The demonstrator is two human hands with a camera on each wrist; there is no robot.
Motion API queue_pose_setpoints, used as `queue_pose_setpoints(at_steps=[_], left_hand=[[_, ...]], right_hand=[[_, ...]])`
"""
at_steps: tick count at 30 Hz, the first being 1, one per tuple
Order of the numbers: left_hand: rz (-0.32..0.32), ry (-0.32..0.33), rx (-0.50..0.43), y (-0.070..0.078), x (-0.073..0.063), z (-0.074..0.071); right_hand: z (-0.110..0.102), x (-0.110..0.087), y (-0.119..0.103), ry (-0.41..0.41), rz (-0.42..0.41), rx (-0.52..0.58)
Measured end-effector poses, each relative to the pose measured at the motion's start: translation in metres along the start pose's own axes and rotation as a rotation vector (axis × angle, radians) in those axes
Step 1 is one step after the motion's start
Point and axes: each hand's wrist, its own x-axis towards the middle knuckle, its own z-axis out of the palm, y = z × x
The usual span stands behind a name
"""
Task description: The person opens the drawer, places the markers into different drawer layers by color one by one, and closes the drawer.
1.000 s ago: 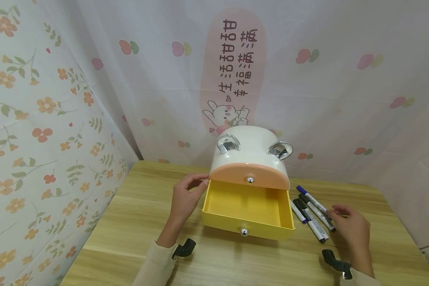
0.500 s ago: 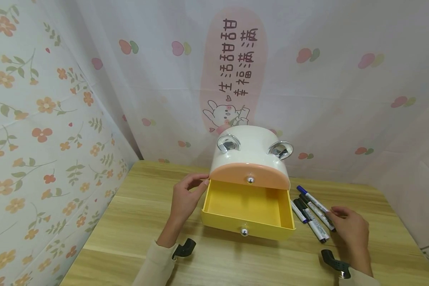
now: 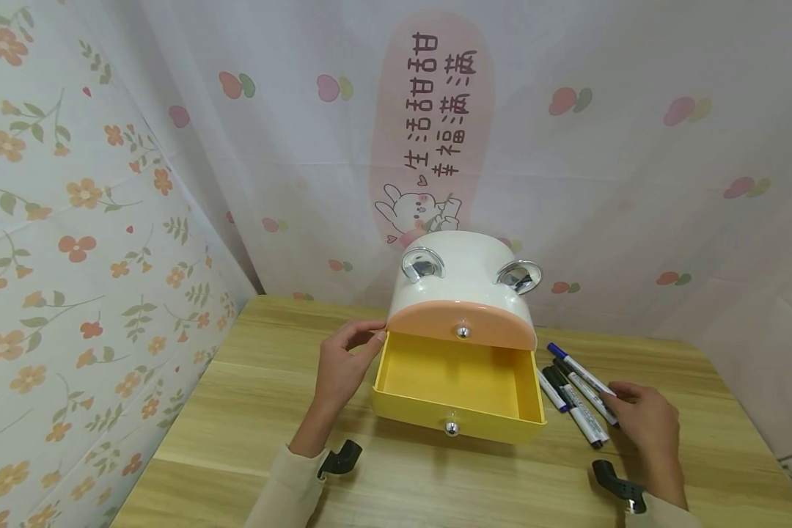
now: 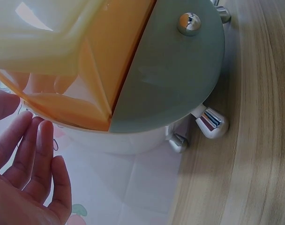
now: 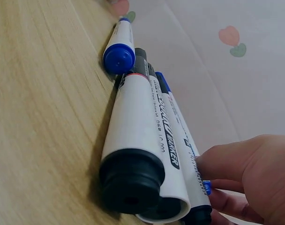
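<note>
In the head view a white mini chest of drawers (image 3: pixel 458 275) has its yellow lower drawer (image 3: pixel 429 418) pulled out, with nothing inside. The orange upper drawer (image 3: pixel 429 319) is closed. My left hand (image 3: pixel 345 367) rests its thumb and fingertips against the left side of the casing. Its fingers (image 4: pixel 42 145) are only slightly bent in the left wrist view. To the right of the chest lie several whiteboard markers (image 5: pixel 131 117). My right hand (image 3: pixel 648 418) pinches the tail end of the outermost, blue-capped marker (image 3: pixel 584 372) between thumb and fingers. Some of the fingers are hidden behind the thumb.
The wooden table (image 3: pixel 237 411) carries the chest and markers. A patterned cloth (image 3: pixel 600 183) hangs right behind them, and a floral cloth (image 3: pixel 92 293) closes off the left. Black wrist mounts (image 3: pixel 339 460) stick out from both wrists.
My right hand has shifted slightly left, and its fingertips have come in onto the blue-capped marker. The left hand, the chest and the open drawer have stayed where they were.
</note>
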Motion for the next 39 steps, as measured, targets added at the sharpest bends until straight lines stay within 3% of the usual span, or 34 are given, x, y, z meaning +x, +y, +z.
queue_pose_setpoints(at_steps=[15, 39], left_hand=[[-0.022, -0.004, 0.007, 0.0012, -0.0015, -0.0010], [-0.022, 0.001, 0.008, 0.0019, -0.0005, 0.0005]], right_hand=[[0.0005, -0.0007, -0.0022, 0.008, -0.017, -0.019], [-0.0054, -0.0012, -0.0066, -0.005, 0.067, 0.055]])
